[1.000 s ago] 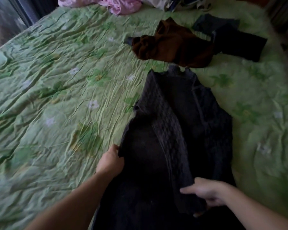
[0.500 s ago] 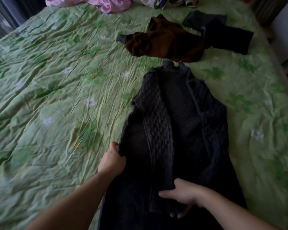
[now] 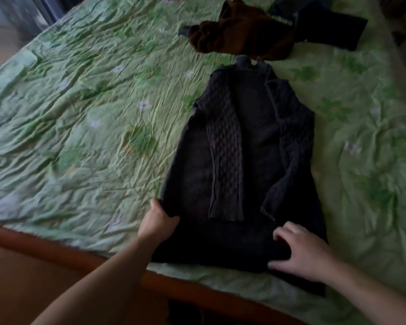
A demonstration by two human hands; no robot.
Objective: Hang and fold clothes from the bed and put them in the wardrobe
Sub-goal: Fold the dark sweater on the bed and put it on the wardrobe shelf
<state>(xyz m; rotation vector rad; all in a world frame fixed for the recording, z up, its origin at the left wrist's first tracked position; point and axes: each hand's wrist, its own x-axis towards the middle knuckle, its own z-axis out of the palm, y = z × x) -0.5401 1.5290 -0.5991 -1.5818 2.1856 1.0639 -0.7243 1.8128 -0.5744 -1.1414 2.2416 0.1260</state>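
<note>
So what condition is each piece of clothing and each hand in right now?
Dark knitted sweater: flat on the bed, sleeves folded in.
Brown garment: crumpled, unfolded.
Black garment: lying loose.
Left hand: grips the sweater's left edge.
Right hand: fingers spread, resting on the hem.

Dim daylight, wooden bed frame point(image 3: 63, 248), crumpled green floral bedspread point(image 3: 85, 118)

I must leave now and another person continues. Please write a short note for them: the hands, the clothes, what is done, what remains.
Left hand grips the dark knit sweater at its left edge.
Right hand rests open on its lower right part.
Sweater lies flat on the bed, both sleeves folded in.
Brown garment and dark garment lie behind it, unfolded.
Left: finish folding, then the others, then the wardrobe.
</note>
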